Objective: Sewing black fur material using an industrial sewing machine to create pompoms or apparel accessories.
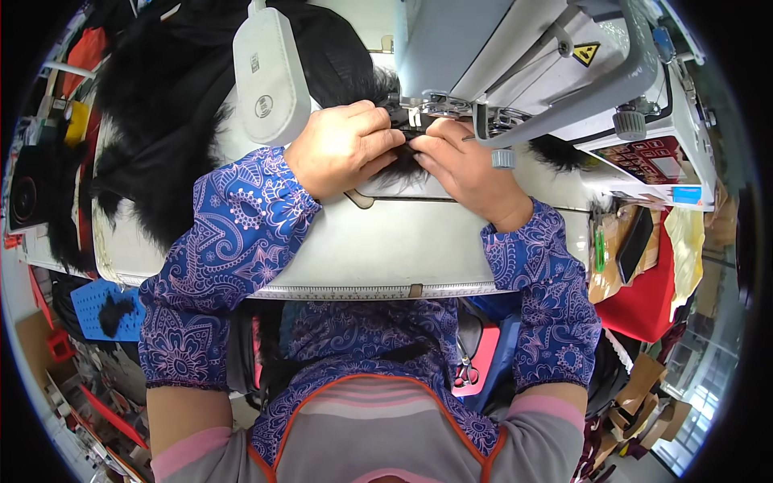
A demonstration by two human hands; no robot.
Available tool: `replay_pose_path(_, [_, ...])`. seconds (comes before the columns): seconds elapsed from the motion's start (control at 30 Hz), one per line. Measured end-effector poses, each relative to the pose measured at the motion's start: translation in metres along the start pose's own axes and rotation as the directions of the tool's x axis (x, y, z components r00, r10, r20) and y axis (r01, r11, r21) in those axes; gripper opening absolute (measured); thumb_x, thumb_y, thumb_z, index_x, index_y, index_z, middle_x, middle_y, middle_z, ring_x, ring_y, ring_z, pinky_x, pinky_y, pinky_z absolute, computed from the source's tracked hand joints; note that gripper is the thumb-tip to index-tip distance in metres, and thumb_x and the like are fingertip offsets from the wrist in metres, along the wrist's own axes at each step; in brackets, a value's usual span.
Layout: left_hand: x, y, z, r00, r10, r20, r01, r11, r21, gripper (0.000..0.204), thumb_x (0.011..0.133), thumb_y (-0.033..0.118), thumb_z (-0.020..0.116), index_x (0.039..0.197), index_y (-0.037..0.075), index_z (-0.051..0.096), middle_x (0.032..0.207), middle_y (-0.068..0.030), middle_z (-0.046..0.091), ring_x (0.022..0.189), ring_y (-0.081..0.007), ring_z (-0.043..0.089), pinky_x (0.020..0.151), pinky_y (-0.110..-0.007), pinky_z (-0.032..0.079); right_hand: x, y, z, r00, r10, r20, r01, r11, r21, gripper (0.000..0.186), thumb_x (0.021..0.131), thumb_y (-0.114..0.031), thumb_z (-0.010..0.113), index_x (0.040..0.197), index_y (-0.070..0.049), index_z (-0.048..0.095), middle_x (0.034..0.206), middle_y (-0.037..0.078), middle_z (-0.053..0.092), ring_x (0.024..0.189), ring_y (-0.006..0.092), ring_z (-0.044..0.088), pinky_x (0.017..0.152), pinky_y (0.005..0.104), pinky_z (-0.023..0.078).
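Observation:
Both hands are at the needle area of a grey and white sewing machine. With fingers bent and pressed together, my left hand grips black fur fabric just left of the presser foot. On the other side, my right hand pinches the edge of the same fabric, its thumb and forefinger close to the left fingertips. Short black fur sticks out below the fingers. The fabric's bulk spreads over the left of the table; the exact edge between my fingers is hidden.
A white rounded device hangs beside my left hand. A measuring tape runs along the front edge of the white table. Scissors lie on something pink below it. At right are a black phone and red cloth; at left, a blue basket.

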State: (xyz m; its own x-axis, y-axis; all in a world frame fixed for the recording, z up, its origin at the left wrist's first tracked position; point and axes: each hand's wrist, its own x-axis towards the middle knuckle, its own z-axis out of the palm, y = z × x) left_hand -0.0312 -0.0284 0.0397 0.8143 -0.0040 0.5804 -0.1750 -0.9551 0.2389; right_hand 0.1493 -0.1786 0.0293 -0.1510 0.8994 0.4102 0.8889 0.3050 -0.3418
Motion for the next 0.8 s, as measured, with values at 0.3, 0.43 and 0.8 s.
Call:
replay_pose_path(0.3, [0.003,-0.001,-0.001,1.0,0.014,-0.02,-0.016,0.997,-0.075,0.028,0.063,0.004,0.08,0.087,0.004,0.067,0.088,-0.0071,0.065,0.079,-0.0254,0.066,0.064,-0.034,0.057,0.004,-0.005,0.001,0.999,0.006,-0.044,-0.006,1.0,0.01,0.025,0.079,-0.004,0.07,0.103,-0.004,0.061,0.1,0.011,0.063,0.095,0.0285,0.063,0.085,0.0369,0.05])
replay_pose_path(0.43, [0.003,-0.004,0.0,0.999,0.017,-0.033,-0.02,0.997,-0.071,0.028,0.063,0.003,0.08,0.088,0.004,0.067,0.086,-0.0074,0.064,0.078,-0.0255,0.066,0.064,-0.034,0.057,0.007,-0.01,-0.002,0.999,0.036,-0.033,-0.037,0.999,-0.014,0.025,0.079,-0.004,0.07,0.102,-0.005,0.062,0.099,0.011,0.063,0.094,0.0292,0.063,0.085,0.0369,0.051])
replay_pose_path(0.8, [0.001,0.0,-0.006,0.999,-0.034,-0.007,0.033,0.992,-0.118,0.024,0.065,0.003,0.08,0.087,0.004,0.07,0.084,-0.0065,0.063,0.074,-0.0241,0.065,0.059,-0.032,0.055,0.006,-0.004,-0.005,0.987,-0.155,0.034,0.156,0.987,-0.034,0.02,0.075,-0.001,0.07,0.094,-0.001,0.064,0.101,0.011,0.063,0.097,0.0282,0.062,0.086,0.0357,0.051])
